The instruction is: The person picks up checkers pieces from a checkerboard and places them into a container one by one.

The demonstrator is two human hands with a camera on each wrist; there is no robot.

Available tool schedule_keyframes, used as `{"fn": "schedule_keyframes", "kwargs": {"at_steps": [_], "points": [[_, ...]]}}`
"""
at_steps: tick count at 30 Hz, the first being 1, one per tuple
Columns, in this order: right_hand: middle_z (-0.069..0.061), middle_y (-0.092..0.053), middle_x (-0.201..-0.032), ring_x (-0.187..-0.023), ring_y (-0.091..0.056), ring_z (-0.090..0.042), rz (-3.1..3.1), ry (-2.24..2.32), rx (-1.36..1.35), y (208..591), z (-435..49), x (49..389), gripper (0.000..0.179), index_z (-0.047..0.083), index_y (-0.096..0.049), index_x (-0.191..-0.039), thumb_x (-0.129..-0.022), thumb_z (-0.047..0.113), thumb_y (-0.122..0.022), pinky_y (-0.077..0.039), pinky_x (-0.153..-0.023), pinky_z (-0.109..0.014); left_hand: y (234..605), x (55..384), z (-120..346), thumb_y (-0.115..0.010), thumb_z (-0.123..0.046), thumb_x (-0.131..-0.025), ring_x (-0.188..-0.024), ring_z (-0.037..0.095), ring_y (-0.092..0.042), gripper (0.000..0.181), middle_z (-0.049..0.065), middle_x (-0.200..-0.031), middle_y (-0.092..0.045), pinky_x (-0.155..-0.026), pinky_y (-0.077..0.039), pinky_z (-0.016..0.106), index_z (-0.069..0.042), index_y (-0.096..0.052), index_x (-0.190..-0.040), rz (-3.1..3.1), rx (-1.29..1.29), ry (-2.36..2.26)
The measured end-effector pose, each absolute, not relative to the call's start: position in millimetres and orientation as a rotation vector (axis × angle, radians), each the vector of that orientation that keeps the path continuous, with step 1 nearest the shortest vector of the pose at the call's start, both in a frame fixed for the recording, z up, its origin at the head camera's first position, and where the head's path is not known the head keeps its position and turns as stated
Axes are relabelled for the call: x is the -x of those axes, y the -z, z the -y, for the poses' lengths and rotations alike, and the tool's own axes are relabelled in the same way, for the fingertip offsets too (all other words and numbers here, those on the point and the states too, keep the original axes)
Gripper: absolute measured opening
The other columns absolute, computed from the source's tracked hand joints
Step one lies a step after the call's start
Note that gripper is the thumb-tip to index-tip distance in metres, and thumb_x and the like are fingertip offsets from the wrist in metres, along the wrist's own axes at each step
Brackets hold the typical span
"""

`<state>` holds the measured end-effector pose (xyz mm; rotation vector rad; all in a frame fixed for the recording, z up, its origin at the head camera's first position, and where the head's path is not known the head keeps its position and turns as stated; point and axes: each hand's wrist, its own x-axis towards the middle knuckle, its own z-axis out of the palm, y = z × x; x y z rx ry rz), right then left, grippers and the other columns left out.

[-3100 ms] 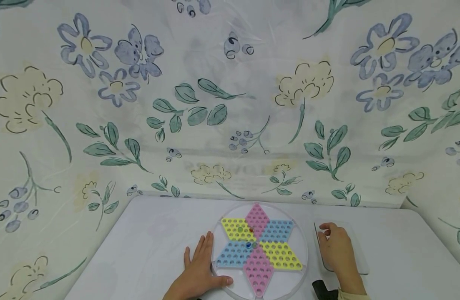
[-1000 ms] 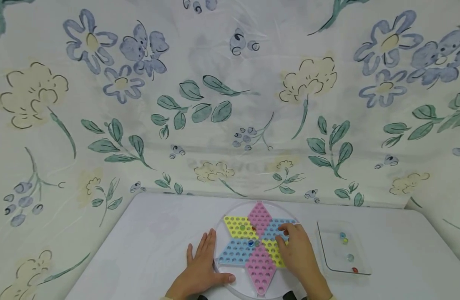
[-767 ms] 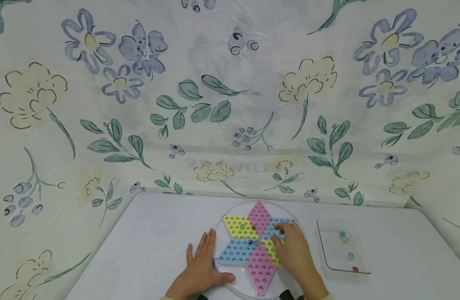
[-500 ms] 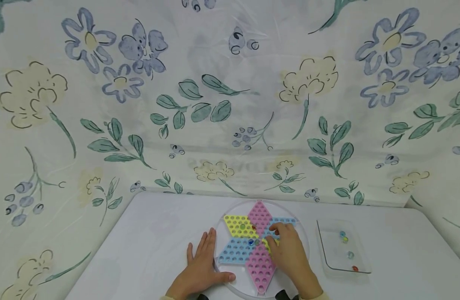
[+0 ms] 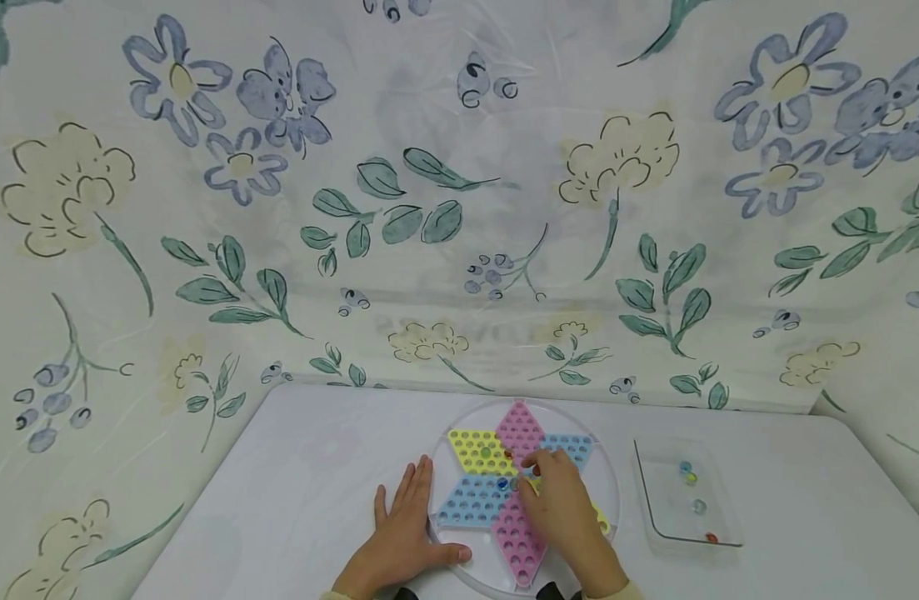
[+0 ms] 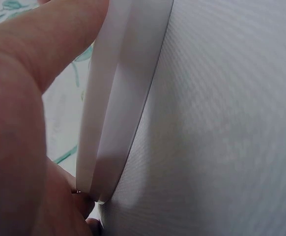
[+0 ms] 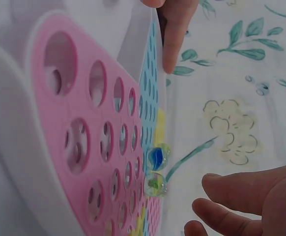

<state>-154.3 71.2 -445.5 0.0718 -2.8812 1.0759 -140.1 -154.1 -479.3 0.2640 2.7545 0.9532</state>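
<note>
4 marbles show on your board, 4 more prob. to go in the right-side box; L hand spread, R hand over mid: can't tell if pinching.

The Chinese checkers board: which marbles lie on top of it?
Visible: a green marble, a red marble and, near the centre, a blue-swirled marble beside a green-swirled marble. The right hand hides part of the board; what lies under the hand cannot be seen.
</note>
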Motion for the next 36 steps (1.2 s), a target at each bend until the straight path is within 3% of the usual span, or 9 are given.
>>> {"fn": "schedule_keyframes", "kwargs": {"at_steps": [11, 28, 36], "points": [[-0.005, -0.058, -0.094, -0.086, -0.056, -0.019, 2.908, -1.087, -0.087, 451.3, -61.8, 153.6, 0.016, 0.008, -0.068, -0.104, -0.090, 0.015, -0.070, -0.053, -0.078, -0.041, 478.2, 139.3, 154.9, -0.084, -0.063, -0.067, -0.152, 0.044, -0.006, 0.135, 0.025, -0.165, -0.013, -0.111, 0.009, 0.071, 0.007, -0.012, -0.157, -2.762, -0.287, -0.933], [-0.001, -0.054, -0.087, -0.079, -0.050, -0.014, 2.913, -1.063, -0.169, 459.5, -61.3, 153.9, 0.017, 0.006, -0.068, -0.104, -0.089, 0.013, -0.071, -0.049, -0.070, -0.034, 480.8, 140.1, 155.3, -0.084, -0.064, -0.065, -0.152, 0.044, -0.006, 0.136, 0.025, -0.165, -0.014, -0.111, 0.010, 0.071, 0.008, -0.014, -0.157, -2.770, -0.288, -0.939], [-0.002, -0.056, -0.092, -0.083, -0.054, -0.015, 2.960, -1.073, -0.110, 460.7, -59.5, 155.7, 0.018, 0.007, -0.067, -0.107, -0.090, 0.011, -0.072, -0.052, -0.077, -0.037, 482.9, 140.4, 155.5, -0.084, -0.065, -0.066, -0.152, 0.044, -0.005, 0.136, 0.024, -0.165, -0.013, -0.111, 0.010, 0.071, 0.007, -0.013, -0.157, -2.762, -0.288, -0.945]]}}
